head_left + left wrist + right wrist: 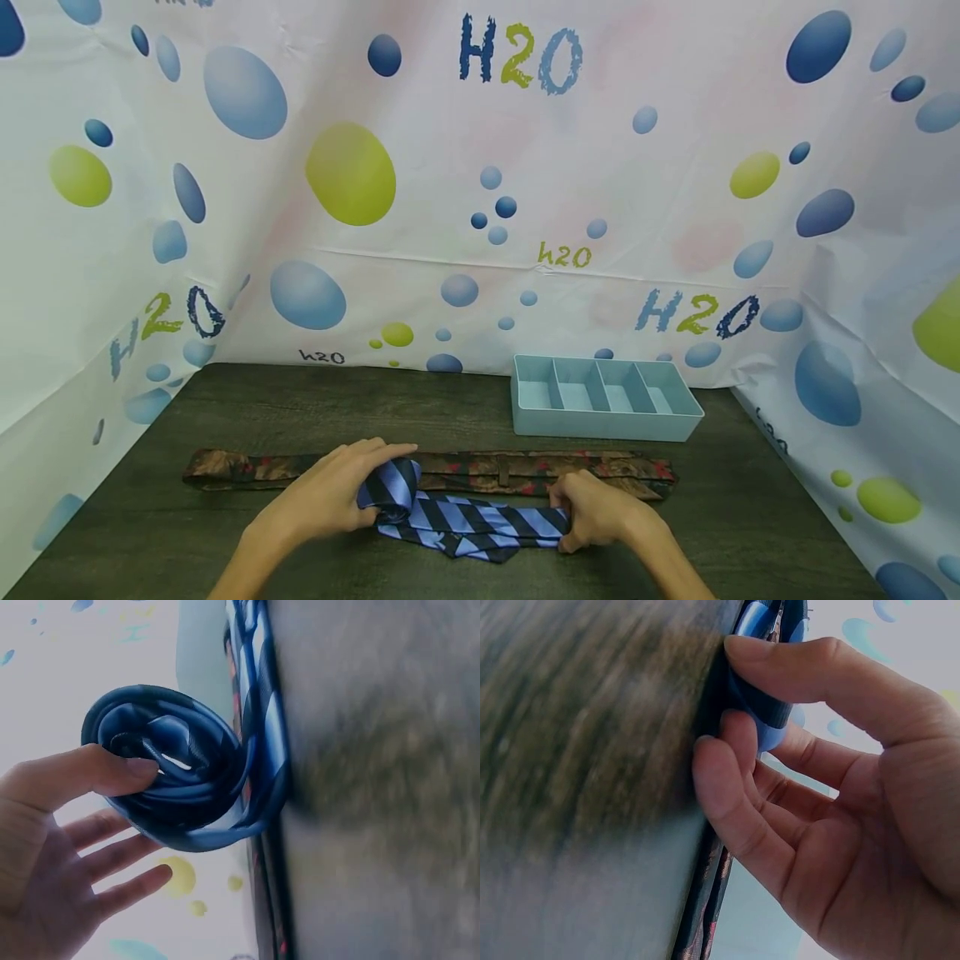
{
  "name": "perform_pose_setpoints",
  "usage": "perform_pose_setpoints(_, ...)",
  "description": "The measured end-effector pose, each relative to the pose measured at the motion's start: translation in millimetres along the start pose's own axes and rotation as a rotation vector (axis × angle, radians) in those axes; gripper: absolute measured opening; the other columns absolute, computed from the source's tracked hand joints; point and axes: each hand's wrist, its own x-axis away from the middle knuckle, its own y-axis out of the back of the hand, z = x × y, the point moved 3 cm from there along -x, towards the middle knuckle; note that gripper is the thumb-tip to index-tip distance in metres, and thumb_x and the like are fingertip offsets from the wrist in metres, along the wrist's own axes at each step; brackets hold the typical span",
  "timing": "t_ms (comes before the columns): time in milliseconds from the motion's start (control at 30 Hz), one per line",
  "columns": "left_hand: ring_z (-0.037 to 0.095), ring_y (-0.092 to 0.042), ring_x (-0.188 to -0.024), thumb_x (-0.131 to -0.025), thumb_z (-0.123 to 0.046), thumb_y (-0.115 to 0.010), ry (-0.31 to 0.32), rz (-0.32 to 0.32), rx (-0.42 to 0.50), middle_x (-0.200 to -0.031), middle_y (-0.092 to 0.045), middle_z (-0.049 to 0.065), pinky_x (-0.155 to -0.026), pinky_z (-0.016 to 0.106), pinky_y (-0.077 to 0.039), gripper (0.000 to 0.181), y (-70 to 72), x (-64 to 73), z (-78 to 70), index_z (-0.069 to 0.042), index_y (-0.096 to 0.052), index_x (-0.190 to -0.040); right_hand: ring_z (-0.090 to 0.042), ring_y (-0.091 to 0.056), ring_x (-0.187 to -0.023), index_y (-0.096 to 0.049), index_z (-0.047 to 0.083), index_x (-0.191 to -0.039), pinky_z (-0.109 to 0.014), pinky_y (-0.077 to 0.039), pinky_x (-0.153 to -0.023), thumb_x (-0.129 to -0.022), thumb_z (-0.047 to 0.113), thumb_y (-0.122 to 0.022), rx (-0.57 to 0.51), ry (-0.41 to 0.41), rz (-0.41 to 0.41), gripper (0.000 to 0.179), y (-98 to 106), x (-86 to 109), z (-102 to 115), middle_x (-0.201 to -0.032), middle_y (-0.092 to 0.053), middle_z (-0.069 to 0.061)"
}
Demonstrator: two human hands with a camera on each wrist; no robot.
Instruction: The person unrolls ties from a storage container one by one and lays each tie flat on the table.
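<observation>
A blue and black striped necktie [487, 521] lies across the front of the dark table, its left part wound into a coil [395, 487]. My left hand [330, 492] grips that coil. In the left wrist view its thumb [124, 774] presses on the coil's side, near the spiral centre, with the other fingers behind. My right hand [600, 512] pinches the folded right end of the same necktie. Seen from the right wrist, the thumb [780, 664] lies on the fold and the fingers curl close to the tabletop.
Just behind, a brown patterned necktie [465, 462] with red spots lies stretched out flat. A light blue tray [607, 423] with several compartments stands at the back right of the table [360, 400]. A white sheet [450, 133] with printed bubbles surrounds the table's back and sides.
</observation>
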Motion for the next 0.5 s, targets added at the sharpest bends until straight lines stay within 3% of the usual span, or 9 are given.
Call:
perform_pose_setpoints(400,0.047,-0.056,-0.124,-0.072,0.004,-0.089,0.08,0.036,0.017,-0.138,-0.059,0.02,-0.095,0.075,-0.044,0.085,10.7,16.3,27.7,-0.01,-0.055,-0.148,-0.004,-0.042,-0.059,-0.055,0.012,-0.076,-0.024,-0.033,-0.053,-0.073,-0.002,-0.089,-0.002,0.001,-0.004,0.037,-0.2,0.8,0.3,-0.07,-0.047,0.006)
perform_pose_setpoints(500,0.044,-0.058,-0.121,-0.071,0.002,-0.091,0.117,0.04,0.01,-0.137,-0.061,0.017,-0.094,0.073,-0.045,0.084,8.7,18.1,40.6,-0.011,-0.057,-0.147,-0.005,-0.043,-0.059,-0.056,0.012,-0.077,-0.025,-0.034,-0.053,-0.074,-0.002,-0.089,-0.006,-0.005,0.001,0.036,-0.2,0.7,-0.2,-0.071,-0.048,0.005)
